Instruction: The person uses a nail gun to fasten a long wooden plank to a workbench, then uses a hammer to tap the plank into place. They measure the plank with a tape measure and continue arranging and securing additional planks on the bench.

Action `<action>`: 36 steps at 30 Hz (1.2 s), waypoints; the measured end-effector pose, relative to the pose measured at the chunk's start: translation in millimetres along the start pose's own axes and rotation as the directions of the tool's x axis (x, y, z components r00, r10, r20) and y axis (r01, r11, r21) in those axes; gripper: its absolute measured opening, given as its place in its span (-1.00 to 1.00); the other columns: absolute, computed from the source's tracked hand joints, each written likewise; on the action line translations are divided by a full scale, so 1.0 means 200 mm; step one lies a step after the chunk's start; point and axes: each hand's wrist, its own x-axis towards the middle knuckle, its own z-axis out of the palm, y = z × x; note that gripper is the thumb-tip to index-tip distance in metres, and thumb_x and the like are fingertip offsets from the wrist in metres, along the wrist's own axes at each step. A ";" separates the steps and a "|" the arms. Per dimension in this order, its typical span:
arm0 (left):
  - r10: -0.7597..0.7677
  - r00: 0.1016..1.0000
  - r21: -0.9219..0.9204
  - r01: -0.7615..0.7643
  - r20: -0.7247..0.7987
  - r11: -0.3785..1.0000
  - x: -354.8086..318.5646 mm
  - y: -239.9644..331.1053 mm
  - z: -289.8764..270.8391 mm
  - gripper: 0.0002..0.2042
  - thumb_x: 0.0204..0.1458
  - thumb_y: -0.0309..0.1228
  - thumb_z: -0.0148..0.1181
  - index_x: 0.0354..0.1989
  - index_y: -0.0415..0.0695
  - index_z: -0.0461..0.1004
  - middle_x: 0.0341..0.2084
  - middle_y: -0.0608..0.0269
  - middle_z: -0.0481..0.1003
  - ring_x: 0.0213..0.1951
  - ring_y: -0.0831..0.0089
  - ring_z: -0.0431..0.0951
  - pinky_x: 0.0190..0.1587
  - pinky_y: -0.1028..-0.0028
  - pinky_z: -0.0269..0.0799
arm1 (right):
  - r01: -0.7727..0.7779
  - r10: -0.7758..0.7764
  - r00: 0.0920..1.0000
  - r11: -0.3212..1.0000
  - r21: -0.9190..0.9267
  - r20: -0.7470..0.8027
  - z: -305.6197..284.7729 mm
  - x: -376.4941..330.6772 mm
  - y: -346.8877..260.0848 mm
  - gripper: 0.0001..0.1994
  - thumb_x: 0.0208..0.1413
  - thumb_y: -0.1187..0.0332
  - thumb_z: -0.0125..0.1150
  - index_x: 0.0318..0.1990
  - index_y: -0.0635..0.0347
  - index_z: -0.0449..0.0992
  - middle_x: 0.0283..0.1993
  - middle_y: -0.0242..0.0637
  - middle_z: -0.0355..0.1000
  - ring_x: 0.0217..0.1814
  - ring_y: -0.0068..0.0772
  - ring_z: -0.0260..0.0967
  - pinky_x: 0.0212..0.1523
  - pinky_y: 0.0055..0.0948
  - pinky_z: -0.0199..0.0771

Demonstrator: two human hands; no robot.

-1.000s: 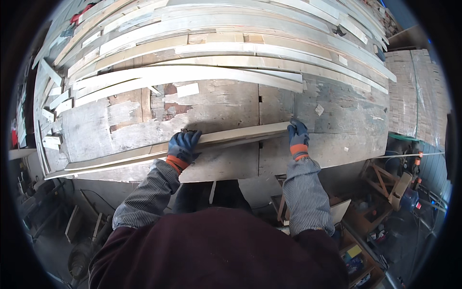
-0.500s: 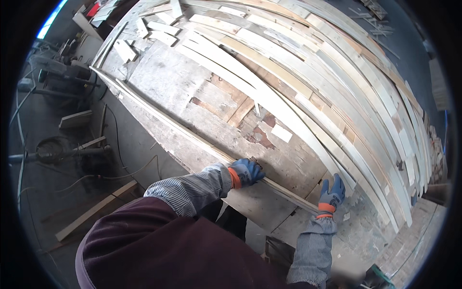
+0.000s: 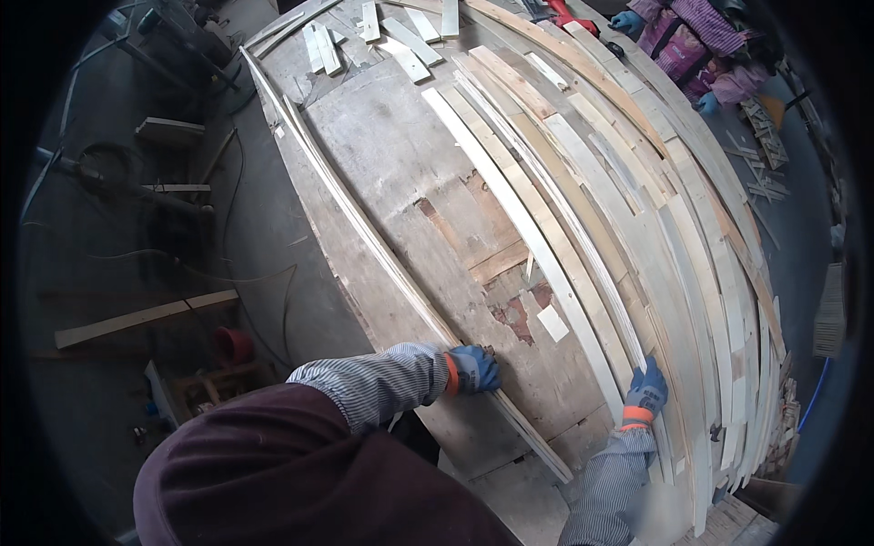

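Note:
My left hand [image 3: 473,369], in a blue glove with an orange cuff, is closed over a long narrow stack of wooden strips [image 3: 364,227] that runs along the near-left side of the worktable [image 3: 350,118]. A small dark bit shows by its fingertips, too unclear to name. My right hand [image 3: 646,396], in a matching glove, has its fingers around a long thin wooden strip [image 3: 596,264] among the strips on the right. Beside that strip lie a wide pale board [image 3: 546,250] and several more long boards.
Short wood offcuts [image 3: 405,55] lie at the table's far end. At the upper right a co-worker [image 3: 687,41] in purple clothing wears blue gloves, near a red tool [image 3: 574,14]. On the floor at left are a loose board [image 3: 146,318] and a red round container [image 3: 235,346].
My right hand has gone from open above the table to gripping a strip on the right. My left hand keeps its hold. The view has turned, and the co-worker has come into sight.

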 end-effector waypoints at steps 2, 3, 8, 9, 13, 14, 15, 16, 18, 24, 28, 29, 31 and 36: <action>-0.017 0.998 0.022 0.016 0.054 1.000 0.01 0.00 -0.05 -0.89 -0.08 -0.34 0.09 -0.38 -0.03 0.40 -0.49 0.22 0.47 -0.38 0.24 0.56 -0.47 0.32 0.53 | 0.091 -0.183 0.893 0.968 -0.232 -0.410 -0.10 0.12 0.03 -0.60 0.08 0.19 0.17 0.09 0.02 0.40 -0.06 -0.12 0.45 -0.05 -0.06 0.38 0.02 -0.13 0.33; -0.017 0.996 0.031 0.015 0.084 0.999 0.01 0.01 -0.06 -0.88 -0.07 -0.33 0.08 -0.36 -0.03 0.41 -0.49 0.21 0.47 -0.38 0.25 0.56 -0.45 0.32 0.53 | 0.010 -0.075 0.886 0.990 -0.144 -0.458 -0.11 0.17 -0.01 -0.60 0.08 0.18 0.16 0.09 0.02 0.40 -0.04 -0.13 0.44 -0.03 -0.06 0.37 0.02 -0.12 0.33; -0.031 0.980 -0.021 0.036 0.195 0.999 0.03 -0.01 -0.09 -0.81 -0.02 -0.32 0.05 -0.22 0.00 0.42 -0.39 0.19 0.51 -0.34 0.22 0.56 -0.42 0.31 0.54 | -0.033 0.026 0.961 0.999 0.021 0.275 0.08 0.15 -0.20 -0.54 0.09 -0.02 0.07 0.07 -0.01 0.43 0.02 -0.09 0.41 0.08 -0.04 0.34 0.09 -0.11 0.30; -0.030 0.980 -0.001 0.031 0.197 1.000 0.02 -0.01 -0.08 -0.79 -0.01 -0.32 0.04 -0.18 0.02 0.41 -0.37 0.18 0.50 -0.33 0.20 0.56 -0.42 0.30 0.53 | -0.064 0.056 0.986 0.997 0.048 0.157 0.20 0.10 -0.18 -0.51 0.06 -0.07 0.08 0.08 -0.03 0.43 0.02 -0.09 0.42 0.09 -0.03 0.34 0.10 -0.11 0.30; -0.021 0.963 0.005 0.021 0.270 1.000 0.03 0.00 -0.06 -0.76 0.02 -0.33 0.02 -0.11 0.02 0.40 -0.33 0.14 0.50 -0.26 0.15 0.55 -0.37 0.25 0.54 | -0.192 0.182 0.957 0.981 0.023 0.224 0.27 0.08 -0.15 -0.35 -0.04 -0.21 0.14 0.15 -0.06 0.37 0.14 -0.11 0.35 0.16 -0.08 0.30 0.14 -0.13 0.27; -0.038 0.940 -0.016 0.046 0.339 0.999 0.05 0.00 -0.10 -0.75 0.03 -0.33 0.00 -0.09 0.01 0.39 -0.28 0.13 0.51 -0.22 0.12 0.55 -0.33 0.24 0.54 | -0.121 0.105 0.973 0.990 0.066 0.205 0.25 0.08 -0.12 -0.31 -0.07 -0.23 0.15 0.16 -0.05 0.36 0.13 -0.11 0.36 0.15 -0.11 0.31 0.13 -0.11 0.28; -0.047 0.942 0.000 0.049 0.332 0.999 0.04 0.02 -0.10 -0.75 0.04 -0.32 0.00 -0.09 0.01 0.39 -0.26 0.12 0.51 -0.19 0.11 0.54 -0.31 0.22 0.54 | -0.125 0.122 0.953 0.992 -0.006 0.276 0.24 0.08 -0.12 -0.33 -0.07 -0.24 0.15 0.14 -0.06 0.38 0.11 -0.15 0.37 0.14 -0.12 0.32 0.11 -0.11 0.31; -0.065 0.946 0.021 0.062 0.318 0.998 0.03 0.02 -0.11 -0.75 0.05 -0.32 -0.01 -0.08 0.01 0.40 -0.24 0.12 0.51 -0.16 0.10 0.53 -0.29 0.21 0.54 | -0.113 0.132 0.931 0.991 -0.076 0.340 0.17 0.08 -0.18 -0.35 -0.07 -0.24 0.15 0.12 -0.07 0.40 0.09 -0.18 0.39 0.13 -0.13 0.32 0.08 -0.11 0.33; -0.055 0.955 0.020 0.052 0.290 0.998 0.02 0.02 -0.07 -0.74 0.05 -0.31 -0.01 -0.07 0.01 0.40 -0.22 0.12 0.51 -0.13 0.09 0.51 -0.27 0.19 0.54 | -0.037 0.068 0.924 0.995 -0.088 0.375 0.22 0.04 -0.20 -0.45 -0.06 -0.19 0.16 0.00 -0.07 0.49 -0.07 -0.19 0.45 0.01 -0.08 0.35 0.03 -0.13 0.33; -0.051 0.974 0.045 0.042 0.219 0.998 -0.01 0.01 -0.04 -0.71 0.04 -0.28 0.01 -0.05 0.03 0.40 -0.21 0.14 0.50 -0.09 0.09 0.50 -0.23 0.17 0.52 | 0.031 -0.021 0.998 0.988 0.154 -0.063 0.37 -0.11 -0.21 -0.59 0.01 -0.04 0.18 -0.06 -0.03 0.51 -0.14 -0.20 0.47 -0.08 -0.09 0.38 -0.06 -0.11 0.36; -0.068 0.960 0.039 0.060 0.273 0.997 0.02 0.02 -0.06 -0.69 0.03 -0.25 0.03 -0.03 0.04 0.40 -0.21 0.14 0.49 -0.07 0.09 0.49 -0.21 0.18 0.52 | 0.060 -0.043 0.993 0.985 0.162 -0.106 0.36 -0.10 -0.17 -0.60 0.02 -0.04 0.16 -0.09 -0.01 0.54 -0.15 -0.21 0.48 -0.11 -0.10 0.39 -0.07 -0.13 0.37; -0.104 0.920 0.009 0.109 0.377 0.994 0.04 0.02 -0.09 -0.66 0.01 -0.21 0.06 -0.02 0.04 0.39 -0.18 0.14 0.49 -0.04 0.08 0.47 -0.19 0.16 0.50 | 0.066 -0.051 0.994 0.986 0.154 -0.098 0.35 -0.10 -0.16 -0.60 0.03 -0.05 0.16 -0.10 0.00 0.55 -0.16 -0.21 0.48 -0.11 -0.11 0.40 -0.08 -0.14 0.38; -0.118 0.923 0.008 0.124 0.367 0.992 0.04 0.04 -0.12 -0.65 0.01 -0.19 0.07 -0.01 0.05 0.38 -0.16 0.14 0.48 -0.03 0.07 0.46 -0.19 0.14 0.50 | 0.091 -0.087 0.995 0.991 0.103 -0.046 0.27 -0.10 -0.18 -0.61 0.03 -0.06 0.15 -0.12 -0.02 0.56 -0.17 -0.22 0.49 -0.12 -0.12 0.41 -0.09 -0.16 0.39; -0.122 0.934 0.013 0.124 0.337 0.992 0.04 0.04 -0.08 -0.67 -0.03 -0.19 0.10 -0.05 0.08 0.38 -0.16 0.17 0.49 0.00 0.04 0.46 -0.22 0.10 0.50 | 0.150 -0.142 0.985 0.986 0.068 -0.102 0.19 0.00 -0.13 -0.57 0.03 -0.13 0.10 -0.08 -0.11 0.50 -0.16 -0.33 0.48 -0.09 -0.18 0.40 -0.01 -0.11 0.31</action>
